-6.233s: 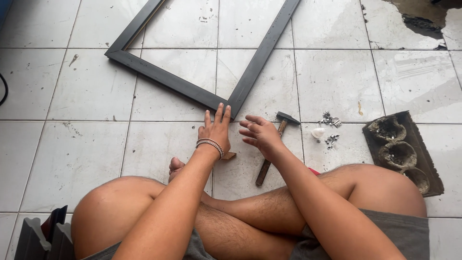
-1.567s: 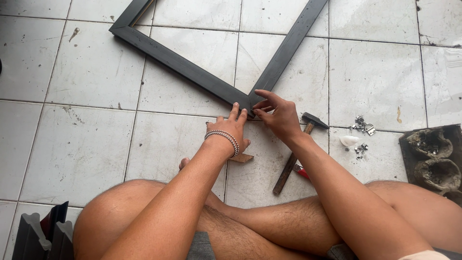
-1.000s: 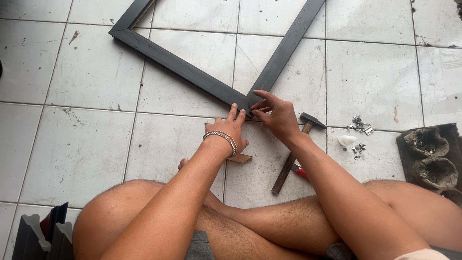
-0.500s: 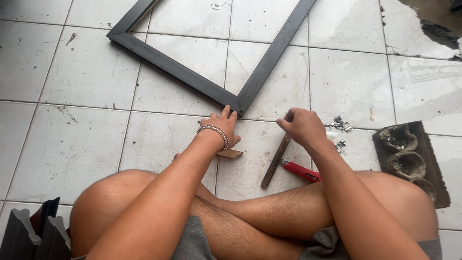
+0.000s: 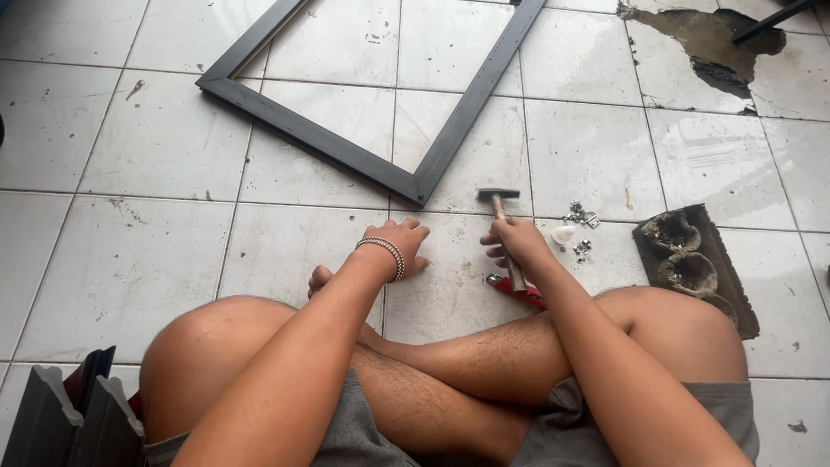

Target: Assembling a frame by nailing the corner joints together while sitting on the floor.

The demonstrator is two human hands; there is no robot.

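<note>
White tiled floor (image 5: 164,251), right hand (image 5: 517,244) wrapped around a hammer (image 5: 504,232), head near the dark frame (image 5: 346,154) corner, left hand (image 5: 405,246) resting loosely curled on a tile, small metal bits (image 5: 581,216) and a dark block (image 5: 696,264) to the right.

Floor (image 5: 138,259) white glossy tiles, grey grout, dirt specks; brown-grey broken patch (image 5: 700,43) at far right edge. Frame (image 5: 346,156) dark grey-black. Hammer (image 5: 504,227): black head, light wooden handle, red end. Block (image 5: 692,264) dark brown. Small silvery bits (image 5: 581,216), maybe metal clips. Bracelet (image 5: 386,251) pale beads. Shorts (image 5: 346,432) grey.
</note>
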